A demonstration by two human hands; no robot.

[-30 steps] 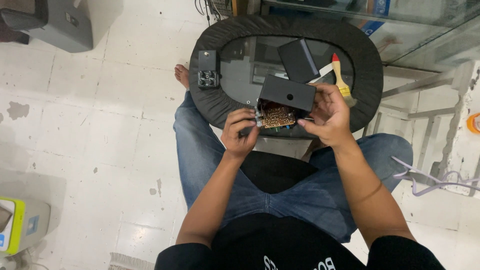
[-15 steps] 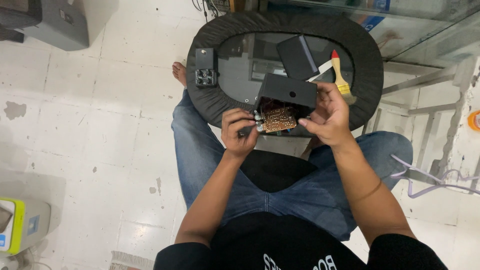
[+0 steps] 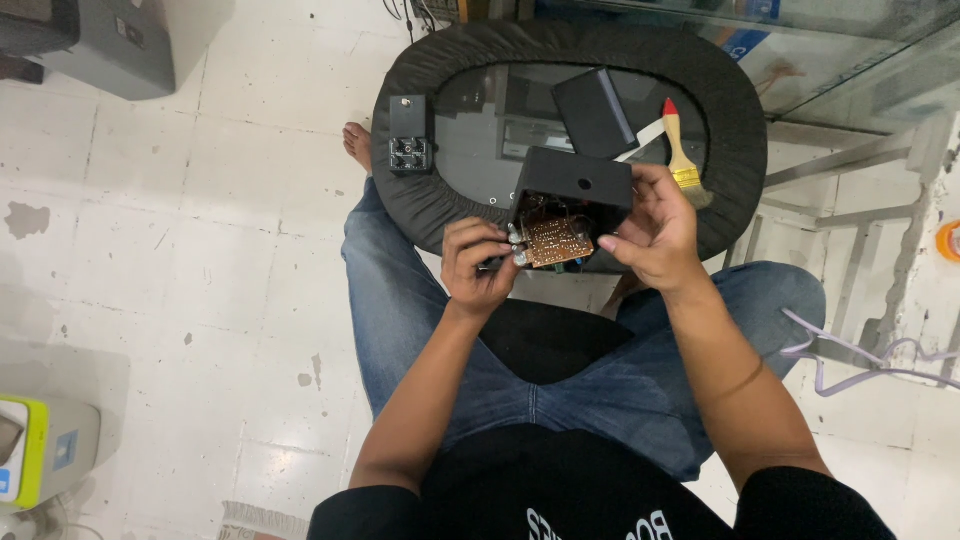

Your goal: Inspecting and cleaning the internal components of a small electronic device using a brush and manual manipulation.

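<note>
Your right hand stays clamped on the black box, tipped slightly nearer you than before; your left hand pinches something at the circuit board, so that work continues.

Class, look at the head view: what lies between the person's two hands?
In the head view, a brown circuit board sits between the left hand and the right hand, at the open underside of the black box.

On the tabletop, a small box lies far left, a flat box far centre, a brush right; the open case with its circuit board sits nearest, between both hands.
</note>
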